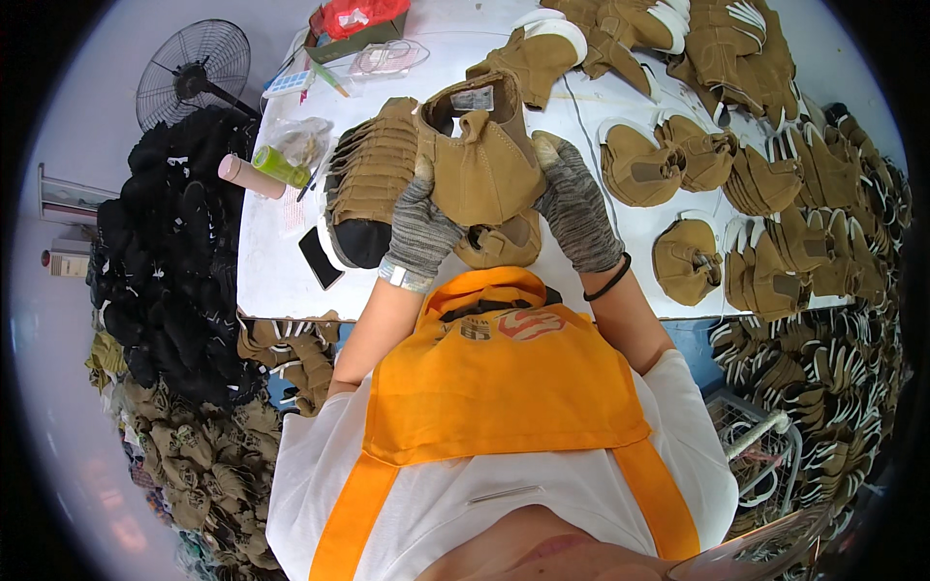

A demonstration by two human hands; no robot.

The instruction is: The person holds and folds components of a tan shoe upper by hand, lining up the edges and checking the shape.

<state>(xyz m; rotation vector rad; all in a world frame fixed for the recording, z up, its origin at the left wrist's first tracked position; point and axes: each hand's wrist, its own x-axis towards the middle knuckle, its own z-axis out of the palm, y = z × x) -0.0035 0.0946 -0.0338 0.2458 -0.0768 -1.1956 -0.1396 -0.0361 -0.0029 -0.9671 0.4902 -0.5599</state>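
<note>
Between my two gloved hands I hold up a brown shoe upper [487, 172], its opening facing away and a pale label inside. My left hand [424, 228], in a grey knit glove, grips its left side. The right side is gripped by my right hand [575, 208], gloved the same way. Just below the held piece another brown upper [502, 242] lies on the white table, partly covered. To the left of it lies a row of stacked brown uppers [373, 165], with a black and white toe piece [360, 242] at its near end.
Stacks of brown uppers [765, 261] fill the table's right side, with more [630, 29] at the back. On the left are a phone [320, 259], a pink cup [252, 176], a green bottle [281, 167] and a box [356, 34]. Black uppers [184, 252] are piled beside the table, near a fan [192, 77].
</note>
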